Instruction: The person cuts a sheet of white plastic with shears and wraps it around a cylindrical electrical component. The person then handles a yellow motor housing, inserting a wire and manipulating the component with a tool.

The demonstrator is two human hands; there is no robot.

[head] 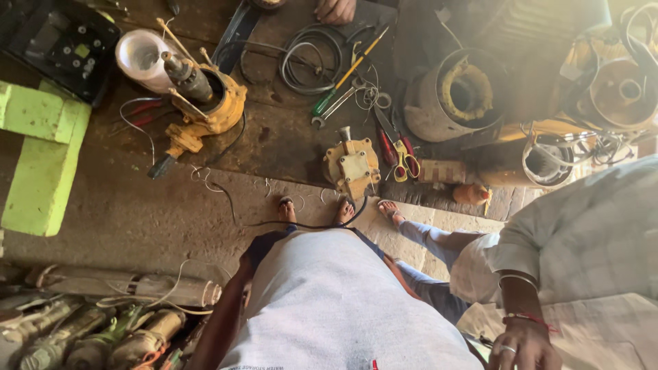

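Note:
I stand looking down my grey shirt to my sandalled feet. My left arm hangs along my side and my left hand rests by my dark hip; its fingers are hidden. Of my right arm only a brown sliver shows beside my shirt, with the hand out of sight. Just beyond my toes lies a yellow pump cover, with a black cable running past my feet. A yellow pump housing with a steel shaft lies further left.
A person in white and jeans crouches at the right, ringed hand low. Another person's hand shows at the top. Screwdriver, red pliers, coiled cable, motor stator, green bench, old motors.

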